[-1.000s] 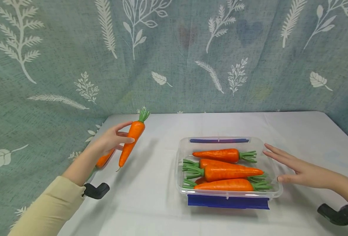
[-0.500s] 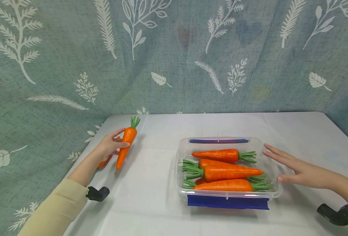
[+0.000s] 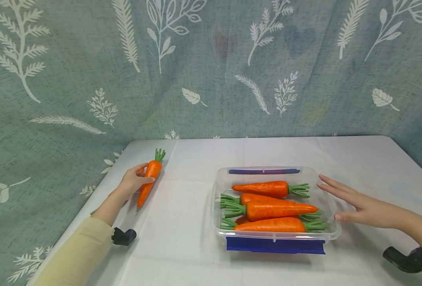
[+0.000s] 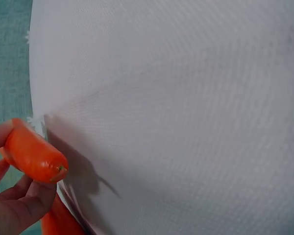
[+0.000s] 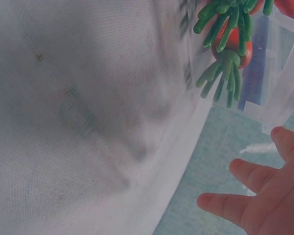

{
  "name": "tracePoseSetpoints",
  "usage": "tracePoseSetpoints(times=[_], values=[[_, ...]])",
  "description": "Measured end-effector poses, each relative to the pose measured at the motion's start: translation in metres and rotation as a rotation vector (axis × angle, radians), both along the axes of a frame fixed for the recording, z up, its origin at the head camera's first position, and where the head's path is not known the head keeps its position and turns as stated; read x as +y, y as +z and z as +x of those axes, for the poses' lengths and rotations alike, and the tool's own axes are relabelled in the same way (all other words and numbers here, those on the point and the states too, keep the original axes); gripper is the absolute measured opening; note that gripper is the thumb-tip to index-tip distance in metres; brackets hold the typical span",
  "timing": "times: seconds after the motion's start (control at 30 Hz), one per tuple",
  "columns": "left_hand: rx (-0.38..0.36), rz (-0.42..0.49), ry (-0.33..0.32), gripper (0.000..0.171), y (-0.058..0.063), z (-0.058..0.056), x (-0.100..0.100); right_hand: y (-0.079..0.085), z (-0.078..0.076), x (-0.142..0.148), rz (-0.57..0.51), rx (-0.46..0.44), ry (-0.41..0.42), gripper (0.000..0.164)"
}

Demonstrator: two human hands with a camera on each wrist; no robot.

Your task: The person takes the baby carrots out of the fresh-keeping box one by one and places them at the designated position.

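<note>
With 12 o'clock at the far edge of the bench point(image 3: 189, 246), covered in white cloth, a tapered orange carrot with a green stub top point(image 3: 149, 184) lies toward 10 o'clock, grasped between the thumb and fingers of the left hand point(image 3: 134, 182), its leaves pointing to 1 o'clock and its tip to 7. At 3 o'clock from it sits a clear plastic box with dark blue latches point(image 3: 275, 235), whose near wall stands between the held carrot and a crossed heap of orange carrots point(image 3: 279, 208). The right hand point(image 3: 364, 208), fingers straight, spread and grasping nothing, is at the box's 3 o'clock side; whether it touches the wall cannot be told. Beyond 12 o'clock hangs a grey-green curtain printed with white leaves point(image 3: 211, 79). A second loose orange carrot point(image 4: 61, 219) is mostly covered by the left hand and wrist in the head view and cut off by the frame in the left wrist view. At least one carrot in the heap is largely buried, so their count is uncertain. Whether the held carrot touches the cloth is unclear.
</note>
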State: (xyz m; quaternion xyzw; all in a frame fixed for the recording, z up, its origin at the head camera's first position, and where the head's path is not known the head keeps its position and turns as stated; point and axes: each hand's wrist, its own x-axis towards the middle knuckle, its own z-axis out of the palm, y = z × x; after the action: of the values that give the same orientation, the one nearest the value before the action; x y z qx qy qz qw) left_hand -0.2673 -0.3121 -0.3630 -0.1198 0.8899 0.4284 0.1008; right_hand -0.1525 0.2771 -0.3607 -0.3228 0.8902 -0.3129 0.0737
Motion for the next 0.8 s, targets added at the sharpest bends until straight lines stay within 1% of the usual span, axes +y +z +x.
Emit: tracePoseSetpoints(times=[0.1,0.3,0.43,0.6,0.8], values=[[0.018,-0.014,-0.018,0.071,-0.002,0.0,-0.002,0.0,0.0,0.0,0.003,-0.006,-0.009,0.075],[0.018,-0.032,-0.026,0.071,-0.004,-0.001,-0.004,0.001,0.002,-0.002,0.004,-0.006,-0.018,0.074],[0.008,-0.054,-0.01,0.07,-0.006,-0.002,-0.004,0.002,0.002,-0.002,-0.001,-0.003,-0.011,0.074],[0.001,-0.061,0.019,0.069,-0.009,-0.005,-0.006,0.001,0.001,-0.002,-0.005,-0.003,-0.005,0.075],[0.042,-0.066,0.027,0.069,-0.011,-0.006,-0.009,0.001,0.0,-0.001,0.004,-0.003,-0.007,0.075]])
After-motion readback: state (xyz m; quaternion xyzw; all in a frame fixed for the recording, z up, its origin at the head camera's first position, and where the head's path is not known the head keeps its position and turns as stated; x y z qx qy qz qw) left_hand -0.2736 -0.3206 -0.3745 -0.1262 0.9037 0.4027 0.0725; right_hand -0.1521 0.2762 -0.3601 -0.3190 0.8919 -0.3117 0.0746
